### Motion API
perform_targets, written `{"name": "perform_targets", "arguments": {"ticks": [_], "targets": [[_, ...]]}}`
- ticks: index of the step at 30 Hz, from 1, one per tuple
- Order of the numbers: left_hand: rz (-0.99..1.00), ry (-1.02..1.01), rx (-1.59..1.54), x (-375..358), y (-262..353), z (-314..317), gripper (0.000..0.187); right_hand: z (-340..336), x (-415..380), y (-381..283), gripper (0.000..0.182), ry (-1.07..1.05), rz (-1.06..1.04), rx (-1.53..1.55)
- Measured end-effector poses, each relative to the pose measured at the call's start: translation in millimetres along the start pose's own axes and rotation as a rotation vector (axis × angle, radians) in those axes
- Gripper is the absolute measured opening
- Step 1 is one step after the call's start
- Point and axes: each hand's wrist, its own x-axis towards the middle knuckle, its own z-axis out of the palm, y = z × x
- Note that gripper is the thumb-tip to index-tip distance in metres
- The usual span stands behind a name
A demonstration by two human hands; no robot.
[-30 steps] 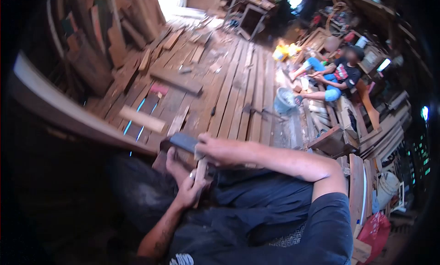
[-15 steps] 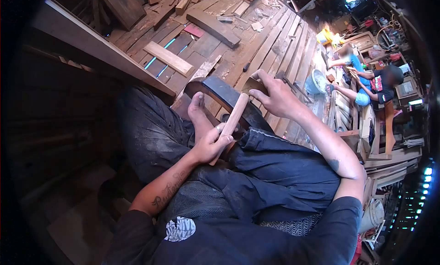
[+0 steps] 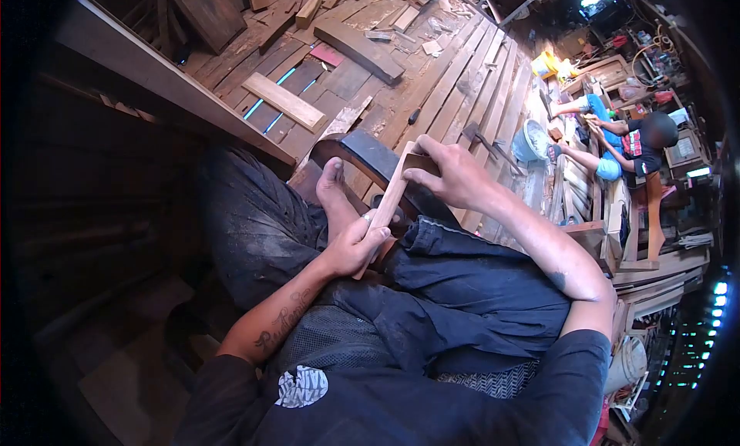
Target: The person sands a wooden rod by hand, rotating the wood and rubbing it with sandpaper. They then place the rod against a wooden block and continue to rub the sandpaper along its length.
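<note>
A slim wooden piece [image 3: 391,195] slants upward above my lap, between my two hands. My left hand [image 3: 356,244] is wrapped round its lower part, with a ring on one finger. At the upper end, my right hand [image 3: 445,168] pinches a thin brownish sheet [image 3: 421,163], bent against the wood. Behind the piece a dark curved object [image 3: 378,154] lies by my bare foot [image 3: 333,185].
Boards and offcuts lie on the plank floor, among them a pale board [image 3: 284,100] and a thick beam [image 3: 359,51]. A hammer-like tool [image 3: 493,147] rests near a bucket [image 3: 532,140]. At the right sits a co-worker [image 3: 646,141].
My right hand has moved slightly left and down with the sheet, now over the wood's upper end. The wooden piece stands a little more upright. My left hand has hardly moved.
</note>
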Motion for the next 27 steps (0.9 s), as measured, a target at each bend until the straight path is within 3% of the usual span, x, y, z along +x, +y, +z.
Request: {"name": "perform_targets", "arguments": {"ticks": [2,5,9,13,17,21,24,27], "targets": [[-0.015,0.016,-0.004,-0.4,0.1,0.4,0.045,-2.4,2.6,2.5,0.036,0.053,-0.025,0.053],[-0.018,0.024,-0.011,-1.7,-1.8,2.0,0.046,-9.3,6.2,4.7,0.035,0.09,0.119,0.131],[-0.093,0.001,-0.046,-3.1,3.9,-1.4,0.048,-1.6,-0.1,-0.8,0.036,0.014,0.026,0.073],[-0.016,-0.033,0.039,-2.9,5.4,-0.3,0.048,-6.2,6.7,2.2,0.04,0.099,0.112,0.115],[0.046,-0.054,0.076,-0.3,-4.0,-0.5,0.049,-7.1,2.6,-5.0,0.036,-0.021,0.073,0.066],[0.063,-0.024,0.039,-1.3,-3.3,3.3,0.046,-6.2,7.1,1.8,0.036,0.077,0.107,0.084],[0.132,-0.002,0.132,0.3,-9.0,2.9,0.046,-3.6,4.9,-0.4,0.039,0.083,0.018,-0.004],[0.079,-0.032,0.094,1.9,-12.1,0.4,0.047,-1.3,5.4,3.7,0.043,0.089,0.022,-0.022]]}}
